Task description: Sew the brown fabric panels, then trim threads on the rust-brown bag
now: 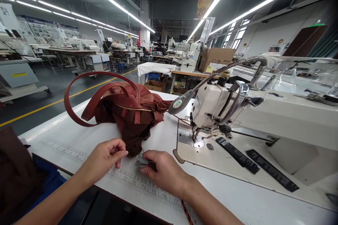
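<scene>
A reddish-brown handbag (pixel 126 102) with long straps and a brass-toned zipper lies on the white table, its dark brown lining hanging toward me. My left hand (pixel 108 154) is just left of the lining's lower end, thumb and fingertips pinched together; whatever they hold is too small to make out. In my right hand (pixel 166 172) is a small pair of thread snips (pixel 142 162), blades pointing left toward my left hand. Fine loose threads (pixel 143 151) show at the end of the lining, just above the snips.
On the right stands a sewing machine (pixel 208 109) with a flexible lamp (pixel 182 102) over its needle. Two black printed strips (pixel 271 169) lie on its bed. A ruler scale (pixel 137 182) runs along the table's front edge. Brown fabric (pixel 16 172) hangs at lower left.
</scene>
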A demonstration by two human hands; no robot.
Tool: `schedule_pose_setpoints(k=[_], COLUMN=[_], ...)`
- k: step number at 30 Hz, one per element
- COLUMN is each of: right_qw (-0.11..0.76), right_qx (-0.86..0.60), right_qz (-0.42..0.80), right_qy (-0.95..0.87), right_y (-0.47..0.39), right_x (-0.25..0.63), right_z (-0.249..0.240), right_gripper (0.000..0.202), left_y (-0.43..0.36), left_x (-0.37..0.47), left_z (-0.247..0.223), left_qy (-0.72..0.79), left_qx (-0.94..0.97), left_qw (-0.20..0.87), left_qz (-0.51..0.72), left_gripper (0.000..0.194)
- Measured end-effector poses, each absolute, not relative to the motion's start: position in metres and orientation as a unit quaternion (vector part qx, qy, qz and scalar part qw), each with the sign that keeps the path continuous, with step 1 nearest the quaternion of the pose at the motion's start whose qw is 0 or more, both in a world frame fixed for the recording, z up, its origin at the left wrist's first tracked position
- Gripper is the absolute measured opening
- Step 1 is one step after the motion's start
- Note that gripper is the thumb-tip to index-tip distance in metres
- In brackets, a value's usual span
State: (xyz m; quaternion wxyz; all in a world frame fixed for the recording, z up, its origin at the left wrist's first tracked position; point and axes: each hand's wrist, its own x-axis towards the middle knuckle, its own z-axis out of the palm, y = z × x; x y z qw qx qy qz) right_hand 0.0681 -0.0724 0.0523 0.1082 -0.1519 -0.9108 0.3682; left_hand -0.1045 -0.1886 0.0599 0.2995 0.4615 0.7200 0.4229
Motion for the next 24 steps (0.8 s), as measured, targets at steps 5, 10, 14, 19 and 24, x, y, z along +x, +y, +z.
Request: schedule_pose_setpoints(k=[5, 10, 14, 19, 24], right_qw=[0.095, 0.092, 0.095, 0.103, 0.154], right_qx=[-0.151, -0.154, -0.152, -0.158, -0.166], right_qz=[0.401, 0.416, 0.415, 0.399, 0.348], right_qy=[-0.898, -0.892, -0.892, -0.897, -0.910], right_y=[-0.067, -0.066, -0.066, -0.068, -0.078], right_x=[0.068, 0.068, 0.067, 0.068, 0.065], right_z=[0.050, 0.049, 0.048, 0.050, 0.053], right_gripper=[0.007, 0.007, 0.008, 0.006, 0.005], left_y=[-0.187, -0.176, -0.169, -0.176, -0.189], left_x=[-0.099, -0.092, -0.089, -0.093, -0.099], left_z=[0.058, 0.063, 0.068, 0.067, 0.063], left_qy=[0.746, 0.754, 0.745, 0.747, 0.744], left_qx=[0.511, 0.589, 0.600, 0.561, 0.489], left_qw=[0.222, 0.135, 0.142, 0.199, 0.252], left_qz=[0.364, 0.256, 0.257, 0.296, 0.380], left_gripper=[0.026, 0.011, 0.009, 0.017, 0.019])
